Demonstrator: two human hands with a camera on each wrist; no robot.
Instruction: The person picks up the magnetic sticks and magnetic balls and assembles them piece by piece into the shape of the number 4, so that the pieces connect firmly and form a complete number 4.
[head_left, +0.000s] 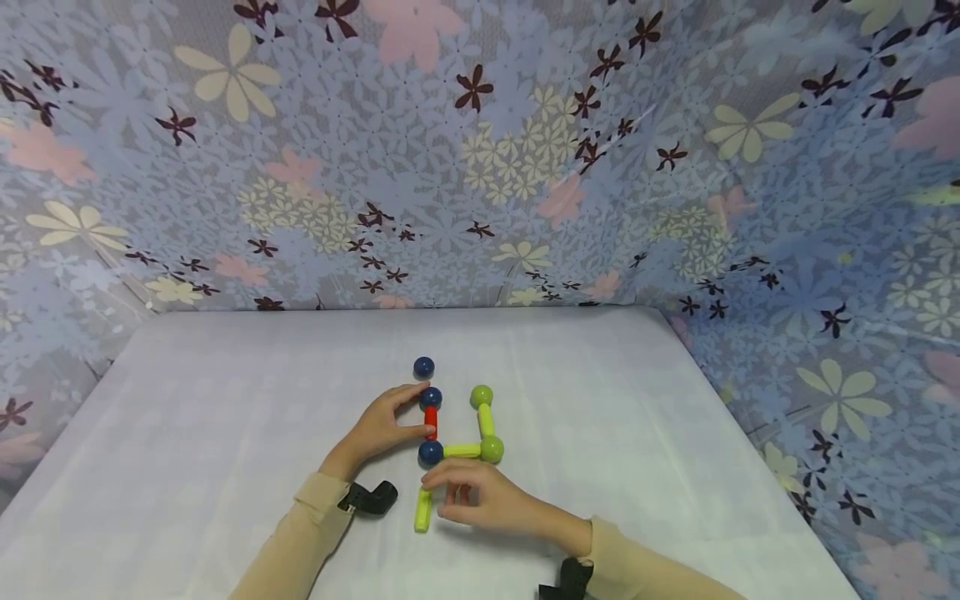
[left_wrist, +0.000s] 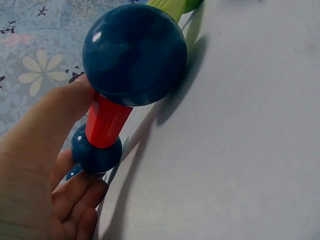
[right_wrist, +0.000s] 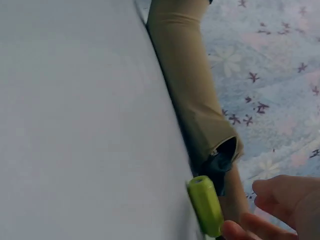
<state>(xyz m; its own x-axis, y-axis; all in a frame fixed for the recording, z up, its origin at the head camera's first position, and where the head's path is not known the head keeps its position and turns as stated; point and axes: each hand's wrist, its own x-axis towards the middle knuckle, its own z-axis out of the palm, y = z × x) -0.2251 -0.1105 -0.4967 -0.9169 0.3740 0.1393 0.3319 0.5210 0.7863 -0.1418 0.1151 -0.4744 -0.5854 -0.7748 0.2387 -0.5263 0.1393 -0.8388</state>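
My left hand (head_left: 378, 427) holds a red building rod (head_left: 431, 422) with a dark blue ball (head_left: 431, 397) at its far end. In the left wrist view the thumb lies along the red rod and the fingers curl behind that far ball (left_wrist: 96, 148). The rod's near end meets another blue ball (head_left: 431, 453). From there a yellow-green rod (head_left: 462, 451) runs right to a green ball (head_left: 492, 449). My right hand (head_left: 487, 497) has its fingertips at the upper end of a loose yellow-green rod (head_left: 422, 511), thumb held apart from it in the right wrist view.
A further yellow-green rod (head_left: 486, 420) goes from the green corner ball up to another green ball (head_left: 482, 396). Beyond the left fingers a separate blue ball (head_left: 423, 367) lies on the white-covered table (head_left: 600, 375). Flowered cloth (head_left: 420, 167) rises behind the table.
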